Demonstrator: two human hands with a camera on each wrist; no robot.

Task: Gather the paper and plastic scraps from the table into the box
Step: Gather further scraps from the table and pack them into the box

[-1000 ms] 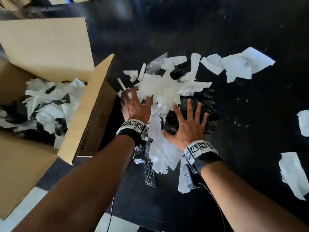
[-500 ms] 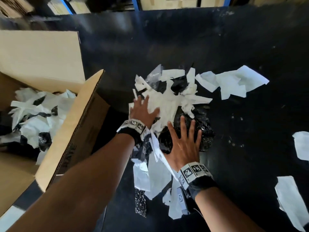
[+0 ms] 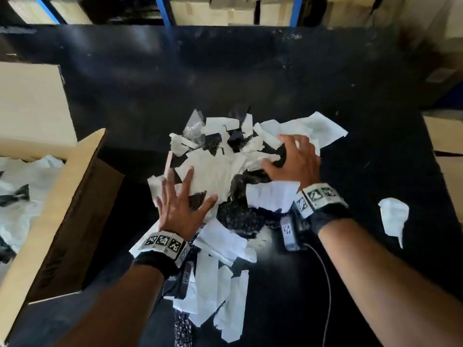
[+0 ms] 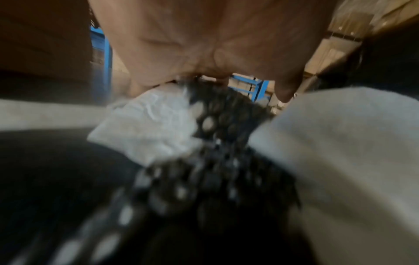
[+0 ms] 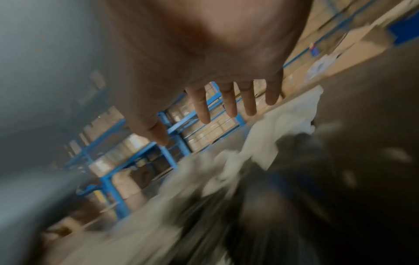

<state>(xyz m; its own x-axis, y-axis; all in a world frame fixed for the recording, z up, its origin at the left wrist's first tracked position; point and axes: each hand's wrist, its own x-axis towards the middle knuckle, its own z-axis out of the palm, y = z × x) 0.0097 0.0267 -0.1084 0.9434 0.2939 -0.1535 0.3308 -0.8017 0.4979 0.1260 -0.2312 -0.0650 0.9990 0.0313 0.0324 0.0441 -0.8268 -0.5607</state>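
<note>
Surface (image 3: pixel 250 78): black, matte, scuffed with pale specks, and it filled most of the head view. Behind its far edge stood blue racking (image 3: pixel 164 10) stacked with cartons; more cartons sat off the right edge. Both wrist views were heavily blurred but also showed blue racking and cartons.

Box (image 3: pixel 62 196): brown cardboard, open, at the left edge of the surface, flaps raised. Inside lay white paper pieces and some black plastic pieces, only partly in view.

Scraps (image 3: pixel 220 171): a mixed heap of white paper strips and black bubble-textured plastic lay mid-surface, right of the box and apart from it. A tail of white strips (image 3: pixel 220 291) ran from the heap toward the near edge. One loose white piece (image 3: pixel 393 216) lay apart to the right of the heap.

Left hand (image 3: pixel 181 204): palm down on the near-left side of the heap, fingers spread and straight, pressing on paper; nothing gripped. The left wrist view showed its palm over white paper and black plastic.

Right hand (image 3: pixel 293 159): on the far-right side of the heap, fingers spread and slightly bent over white paper and a black piece; no pinch or closed grip visible. Each wrist carried a band with printed markers.
</note>
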